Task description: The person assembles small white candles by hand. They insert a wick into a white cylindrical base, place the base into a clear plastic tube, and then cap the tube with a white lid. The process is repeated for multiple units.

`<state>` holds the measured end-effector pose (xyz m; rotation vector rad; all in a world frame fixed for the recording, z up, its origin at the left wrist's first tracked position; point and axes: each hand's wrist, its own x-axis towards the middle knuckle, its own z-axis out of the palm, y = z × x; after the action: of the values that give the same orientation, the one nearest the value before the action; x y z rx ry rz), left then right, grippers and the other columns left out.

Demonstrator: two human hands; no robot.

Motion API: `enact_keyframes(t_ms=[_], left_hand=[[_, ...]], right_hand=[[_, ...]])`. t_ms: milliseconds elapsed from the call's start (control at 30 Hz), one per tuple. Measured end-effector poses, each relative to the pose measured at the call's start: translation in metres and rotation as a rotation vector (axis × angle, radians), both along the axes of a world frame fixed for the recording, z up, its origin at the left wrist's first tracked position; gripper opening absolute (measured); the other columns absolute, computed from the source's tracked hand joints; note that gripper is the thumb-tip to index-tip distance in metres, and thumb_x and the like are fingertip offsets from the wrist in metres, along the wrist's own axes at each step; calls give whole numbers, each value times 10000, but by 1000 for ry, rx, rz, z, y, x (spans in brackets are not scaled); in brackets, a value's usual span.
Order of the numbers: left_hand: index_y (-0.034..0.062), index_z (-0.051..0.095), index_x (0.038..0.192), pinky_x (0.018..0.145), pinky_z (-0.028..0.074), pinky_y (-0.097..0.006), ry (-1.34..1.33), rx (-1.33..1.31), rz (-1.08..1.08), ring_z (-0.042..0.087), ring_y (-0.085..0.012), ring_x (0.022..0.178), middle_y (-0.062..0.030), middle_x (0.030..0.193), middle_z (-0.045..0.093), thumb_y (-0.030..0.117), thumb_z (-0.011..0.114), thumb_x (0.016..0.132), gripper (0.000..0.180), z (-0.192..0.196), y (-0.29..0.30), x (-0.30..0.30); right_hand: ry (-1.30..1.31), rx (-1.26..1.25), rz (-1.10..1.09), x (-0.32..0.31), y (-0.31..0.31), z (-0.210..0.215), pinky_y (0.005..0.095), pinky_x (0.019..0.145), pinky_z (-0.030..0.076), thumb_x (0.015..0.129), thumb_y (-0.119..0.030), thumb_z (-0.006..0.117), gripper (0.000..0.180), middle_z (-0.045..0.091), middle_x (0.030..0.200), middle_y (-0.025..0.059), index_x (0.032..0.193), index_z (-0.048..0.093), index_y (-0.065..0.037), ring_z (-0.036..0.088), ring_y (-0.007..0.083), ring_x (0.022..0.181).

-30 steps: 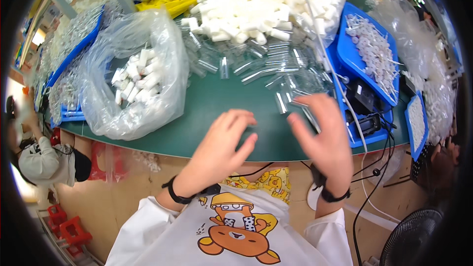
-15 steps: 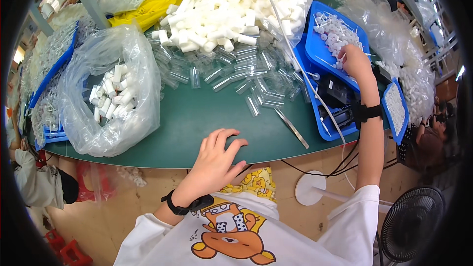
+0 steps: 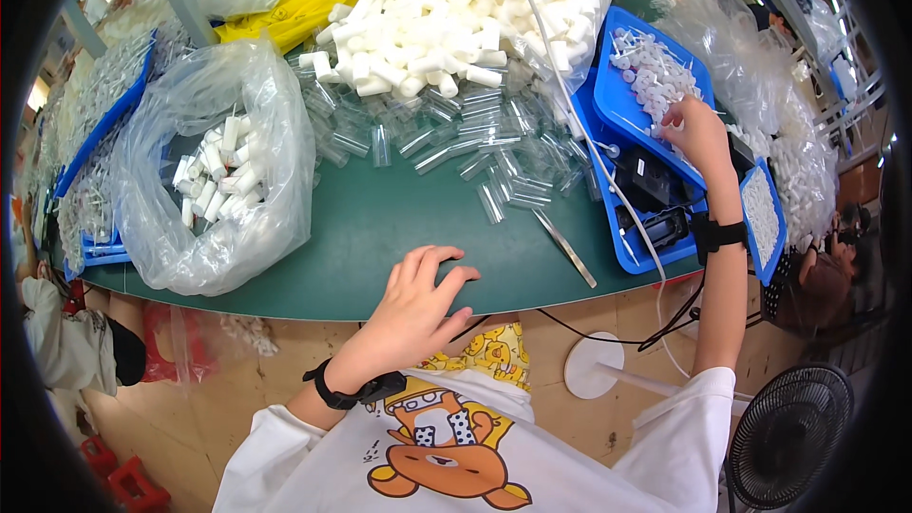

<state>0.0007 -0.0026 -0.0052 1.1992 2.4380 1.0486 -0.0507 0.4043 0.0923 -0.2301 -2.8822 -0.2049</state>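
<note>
A dark green work table [image 3: 380, 228] with a rounded near edge fills the middle of the view, and everything else sits around it. The left hand [image 3: 418, 299] rests flat on that near edge, fingers spread and holding nothing. The right hand [image 3: 698, 133] reaches to the table's right side, where its fingers curl down into the small white plastic pieces [image 3: 651, 71] lying in a tilted blue plastic tray [image 3: 613, 100]; whether it pinches one cannot be told. At the far side of the table lies a big heap of white plastic cylinders [image 3: 446, 9], and short clear plastic tubes [image 3: 456, 138] are scattered in front of it. On the table's left stands an open clear plastic bag [image 3: 204, 180] with more white cylinders inside. A thin metal strip [image 3: 565, 247] lies near the front edge, right of the left hand. Below the table shows a tan floor [image 3: 237, 389], with a black floor fan [image 3: 788, 437] at the lower right.
</note>
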Motion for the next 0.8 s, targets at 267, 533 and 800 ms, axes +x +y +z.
enact_keyframes(t_ms=[267, 533, 800], left_hand=[[88, 496, 1169, 993, 281, -448, -1, 17, -16, 322, -351, 1207, -152, 1265, 389, 213, 596, 835, 370, -4, -2, -1], [84, 501, 1171, 991, 289, -445, 13, 50, -18, 335, -350, 1209, -152, 1271, 395, 205, 607, 828, 379, -5, -5, -1], [91, 512, 1172, 990, 295, -443, 21, 88, 0, 347, -337, 1218, -138, 1268, 414, 196, 617, 812, 389, -8, -5, 1]], right_hand=[[307, -167, 110, -4, -11, 2, 338, 676, 463, 738, -94, 661, 100, 564, 790, 108, 777, 609, -18, 585, 257, 762], [350, -988, 335, -43, -87, 10, 261, 692, 497, 894, -110, 569, 136, 645, 842, 98, 939, 551, 17, 630, 151, 752], [153, -1130, 319, -118, -143, -39, 251, 608, 493, 790, -160, 666, 198, 660, 807, 102, 871, 635, 18, 623, 149, 677]])
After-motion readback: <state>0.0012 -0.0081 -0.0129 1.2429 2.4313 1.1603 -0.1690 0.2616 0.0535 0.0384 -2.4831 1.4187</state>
